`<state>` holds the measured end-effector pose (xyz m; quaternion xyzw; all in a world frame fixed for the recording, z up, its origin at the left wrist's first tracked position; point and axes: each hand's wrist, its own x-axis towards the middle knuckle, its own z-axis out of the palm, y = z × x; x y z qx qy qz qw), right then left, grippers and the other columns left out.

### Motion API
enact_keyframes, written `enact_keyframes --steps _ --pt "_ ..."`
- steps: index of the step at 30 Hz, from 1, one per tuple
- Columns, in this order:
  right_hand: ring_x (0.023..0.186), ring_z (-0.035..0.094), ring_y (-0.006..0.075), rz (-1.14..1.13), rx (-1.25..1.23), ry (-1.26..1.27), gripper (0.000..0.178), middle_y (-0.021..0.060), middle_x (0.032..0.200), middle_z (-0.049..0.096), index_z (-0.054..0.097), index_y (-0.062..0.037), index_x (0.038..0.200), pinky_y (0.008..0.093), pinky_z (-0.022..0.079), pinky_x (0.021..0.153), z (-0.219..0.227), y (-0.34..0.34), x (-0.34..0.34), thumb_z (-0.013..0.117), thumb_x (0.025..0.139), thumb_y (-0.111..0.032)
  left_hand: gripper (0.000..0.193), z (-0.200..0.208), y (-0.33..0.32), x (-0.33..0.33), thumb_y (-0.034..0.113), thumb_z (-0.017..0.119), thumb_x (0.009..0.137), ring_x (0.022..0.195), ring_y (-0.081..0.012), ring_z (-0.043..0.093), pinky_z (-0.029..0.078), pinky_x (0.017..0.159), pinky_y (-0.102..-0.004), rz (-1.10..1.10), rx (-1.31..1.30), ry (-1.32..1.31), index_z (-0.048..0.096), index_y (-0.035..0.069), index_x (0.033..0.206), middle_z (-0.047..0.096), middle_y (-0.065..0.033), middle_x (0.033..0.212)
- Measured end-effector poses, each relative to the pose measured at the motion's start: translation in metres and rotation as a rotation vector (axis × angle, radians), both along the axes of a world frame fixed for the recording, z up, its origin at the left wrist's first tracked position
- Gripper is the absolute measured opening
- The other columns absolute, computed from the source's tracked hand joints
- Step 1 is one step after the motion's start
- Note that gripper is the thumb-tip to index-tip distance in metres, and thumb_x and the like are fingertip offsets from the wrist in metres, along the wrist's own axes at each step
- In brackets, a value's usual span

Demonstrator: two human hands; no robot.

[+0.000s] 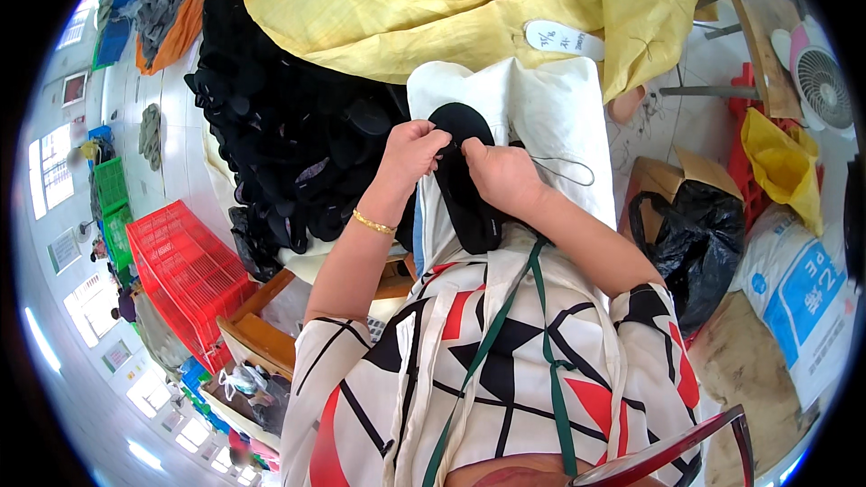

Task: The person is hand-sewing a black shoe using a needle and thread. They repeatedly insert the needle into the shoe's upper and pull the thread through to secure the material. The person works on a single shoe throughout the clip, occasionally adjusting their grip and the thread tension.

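Note:
A black cloth slipper lies lengthwise over my lap, its rounded end pointing away from me. Near that end, my left hand pinches its edge between thumb and fingers. My right hand grips the same part from the other side, thumb on top and its other fingers mostly hidden. The two hands are close together, and what lies between the fingertips is too small to make out. Under the slipper is a white cloth-covered pad. A thin dark cord loop lies on the pad beside my right wrist.
To the left spreads a big heap of black slipper-like pieces. A yellow woven sheet carries a white sole-shaped card. Red crates stand at left; a black plastic bag, a white sack and a fan at right.

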<state>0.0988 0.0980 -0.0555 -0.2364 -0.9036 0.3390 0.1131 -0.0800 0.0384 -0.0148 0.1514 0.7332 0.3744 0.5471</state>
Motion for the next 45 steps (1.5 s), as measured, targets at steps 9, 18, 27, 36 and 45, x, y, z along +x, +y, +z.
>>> enact_keyframes --steps 9,18,27,36,45 --pt "0.060 0.065 0.0337 -0.215 -0.002 0.117 0.014 0.0131 0.066 0.063 0.048 -0.0038 0.099 0.0462 0.050 0.051 -0.005 -0.018 -0.013 0.057 0.091 -0.010 0.016 0.000 -0.001 -0.006 0.018 0.069 0.087 0.052 -0.0084 0.055 0.044 0.047 -0.0234 0.023 0.012 -0.137 0.063 0.007 0.077 0.059 0.0004 0.069" --pt "0.060 0.064 0.0154 -0.277 -1.081 0.116 0.018 0.0106 0.072 0.063 0.044 -0.0012 0.112 0.0307 0.053 0.053 0.024 0.017 -0.018 0.049 0.096 -0.005 0.011 -0.002 -0.005 0.003 0.017 0.071 0.086 0.052 -0.0069 0.054 0.044 0.050 -0.0203 0.080 0.106 -0.170 0.068 0.007 0.083 0.063 0.0004 0.071" --pt "0.087 0.063 0.0362 -0.302 -0.526 0.257 0.009 0.0159 0.094 0.063 0.064 -0.0065 0.092 0.0418 0.050 0.075 0.007 0.023 -0.027 0.064 0.091 -0.015 0.012 -0.020 -0.009 0.005 0.014 0.074 0.086 0.050 -0.0057 0.052 0.041 0.048 -0.0196 0.026 0.166 -0.045 0.068 0.004 0.081 0.063 -0.0003 0.069" --pt "0.052 0.054 0.0114 -0.433 -1.305 0.296 0.022 0.0027 0.072 0.060 0.053 -0.0082 0.097 0.0279 0.046 0.048 0.045 0.055 -0.019 0.051 0.105 -0.029 0.020 -0.026 -0.008 0.008 0.017 0.075 0.086 0.048 -0.0057 0.049 0.040 0.046 -0.0221 -0.011 0.221 0.035 0.066 0.001 0.077 0.059 0.0008 0.065" --pt "0.053 0.043 0.0136 -1.265 -0.861 1.455 0.015 0.0012 0.068 0.046 0.050 -0.0041 0.085 0.0352 0.056 0.069 0.076 0.140 0.349 0.053 0.099 -0.008 0.024 -0.033 0.001 -0.011 0.019 0.075 0.086 0.050 -0.0064 0.050 0.042 0.046 -0.0243 -0.153 0.243 -0.101 0.065 -0.002 0.080 0.059 -0.0002 0.065"
